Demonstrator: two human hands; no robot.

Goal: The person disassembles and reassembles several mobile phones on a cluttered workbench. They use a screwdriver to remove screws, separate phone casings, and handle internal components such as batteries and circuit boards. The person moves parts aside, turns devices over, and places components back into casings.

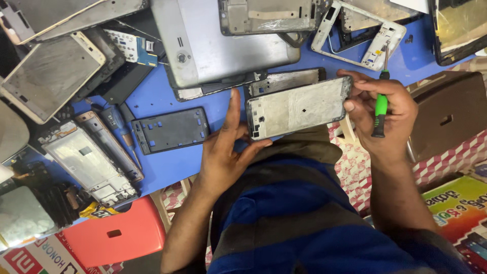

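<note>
A grey metal phone frame (297, 107) is held flat between both hands over the near edge of the blue table (162, 96). My left hand (225, 147) grips its left end, with the index finger pointing straight up. My right hand (380, 114) pinches the frame's right end with thumb and fingertips. That same hand also holds a screwdriver with a green and black handle (379, 109), its shaft pointing away from me.
Many stripped phone and tablet parts cover the table: a black frame (171, 129), a large grey tablet back (218, 45), a white frame (362, 35) and silver frames (89, 162) at left. A red stool (116, 236) stands below left and a brown stool (446, 114) at right.
</note>
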